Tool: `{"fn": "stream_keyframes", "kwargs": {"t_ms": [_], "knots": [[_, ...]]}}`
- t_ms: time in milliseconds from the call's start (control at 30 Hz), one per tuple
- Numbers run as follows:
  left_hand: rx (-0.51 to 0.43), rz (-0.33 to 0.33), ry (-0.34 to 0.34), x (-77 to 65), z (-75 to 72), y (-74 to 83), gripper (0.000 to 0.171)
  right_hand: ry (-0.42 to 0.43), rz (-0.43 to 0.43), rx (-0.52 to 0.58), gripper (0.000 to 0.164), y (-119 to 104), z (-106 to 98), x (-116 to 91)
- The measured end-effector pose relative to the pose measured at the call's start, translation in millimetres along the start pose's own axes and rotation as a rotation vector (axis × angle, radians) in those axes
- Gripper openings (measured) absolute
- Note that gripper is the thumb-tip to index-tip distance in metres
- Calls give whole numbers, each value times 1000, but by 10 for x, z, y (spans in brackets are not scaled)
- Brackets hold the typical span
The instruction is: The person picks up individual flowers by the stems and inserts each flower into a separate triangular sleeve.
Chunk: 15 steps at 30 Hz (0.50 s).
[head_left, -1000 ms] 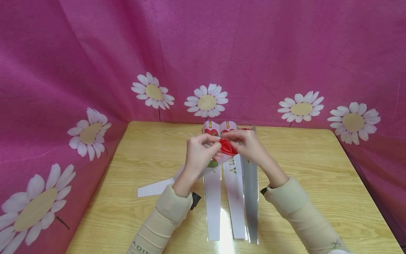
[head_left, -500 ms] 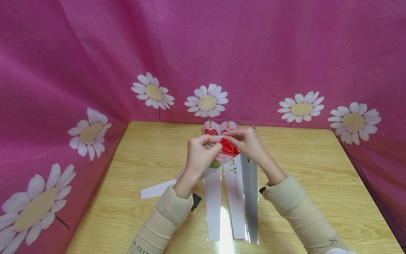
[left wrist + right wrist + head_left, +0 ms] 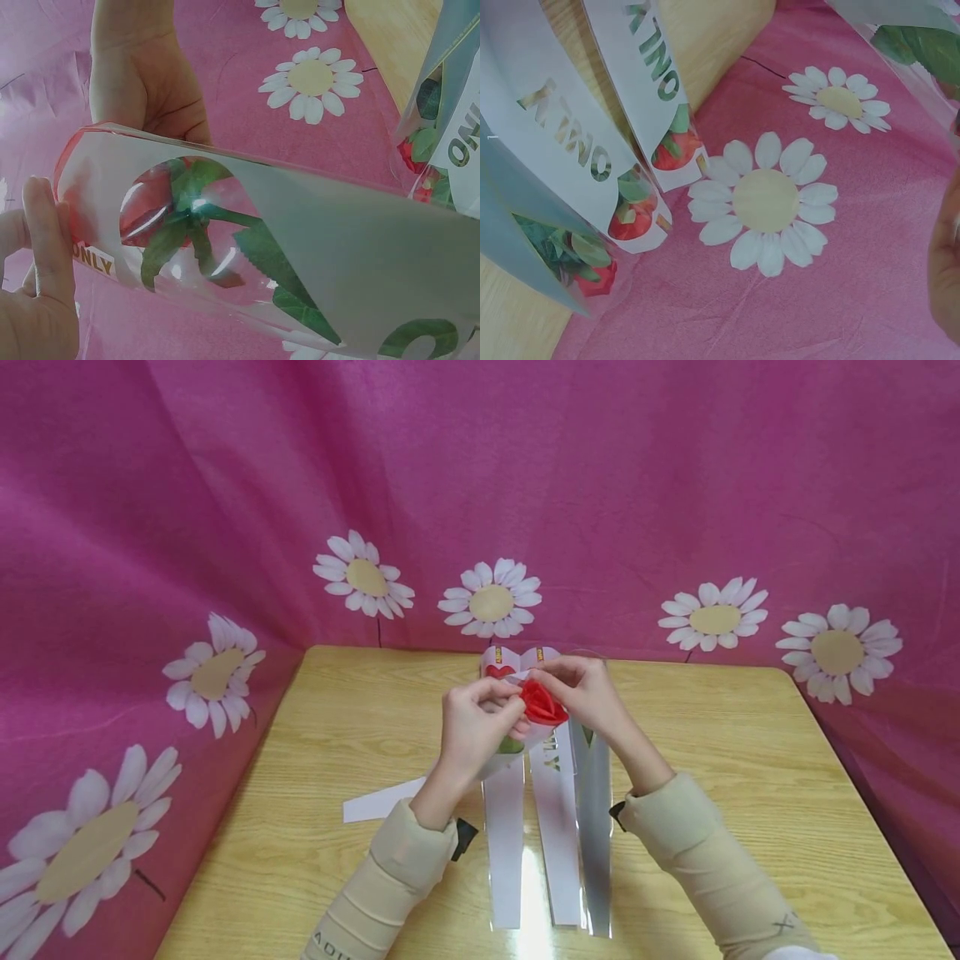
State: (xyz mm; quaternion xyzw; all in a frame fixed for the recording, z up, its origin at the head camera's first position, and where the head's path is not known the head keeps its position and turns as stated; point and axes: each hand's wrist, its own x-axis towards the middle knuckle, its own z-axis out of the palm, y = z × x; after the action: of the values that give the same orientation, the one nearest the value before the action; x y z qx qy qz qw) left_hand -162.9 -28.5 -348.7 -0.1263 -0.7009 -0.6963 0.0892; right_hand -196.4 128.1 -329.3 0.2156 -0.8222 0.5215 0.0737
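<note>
A red rose sits in the mouth of a clear and white flower sleeve, held above the table at a slant. My left hand pinches the left side of the sleeve's rim, beside the petals. My right hand pinches the far edge of the same rim between thumb and forefinger. Through a clear window in the left wrist view, green leaves and a stem show under the bloom. My left forearm hides part of the sleeve's lower length, and its narrow white end shows beyond.
Two white sleeved roses lettered ONLY lie side by side below my hands. A grey sleeved rose lies to their right. The wooden table ends at a pink curtain with daisies.
The rose has turned so more of its bloom faces up, and the sleeve's narrow end has swung a little to the right. My right hand has shifted slightly left.
</note>
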Motion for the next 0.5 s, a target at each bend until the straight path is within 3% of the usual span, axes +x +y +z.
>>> {"fn": "stream_keyframes", "kwargs": {"t_ms": [100, 233, 300, 400, 500], "knots": [[-6, -11, 2, 2, 0, 3, 12, 16, -120, 6, 22, 5, 8, -1], [-12, -11, -3, -2, -3, 25, 12, 23, -305, -65, 21, -3, 14, -7], [-14, -7, -7, -17, -6, 94, 13, 27, -358, -93, 19, -12, 18, -10], [-12, -2, -12, -41, -13, 201, 13, 45, -375, -96, 16, 4, 33, -10], [-2, 5, -18, -63, -18, 277, 12, 82, -323, -91, 14, 124, 59, 11]]}}
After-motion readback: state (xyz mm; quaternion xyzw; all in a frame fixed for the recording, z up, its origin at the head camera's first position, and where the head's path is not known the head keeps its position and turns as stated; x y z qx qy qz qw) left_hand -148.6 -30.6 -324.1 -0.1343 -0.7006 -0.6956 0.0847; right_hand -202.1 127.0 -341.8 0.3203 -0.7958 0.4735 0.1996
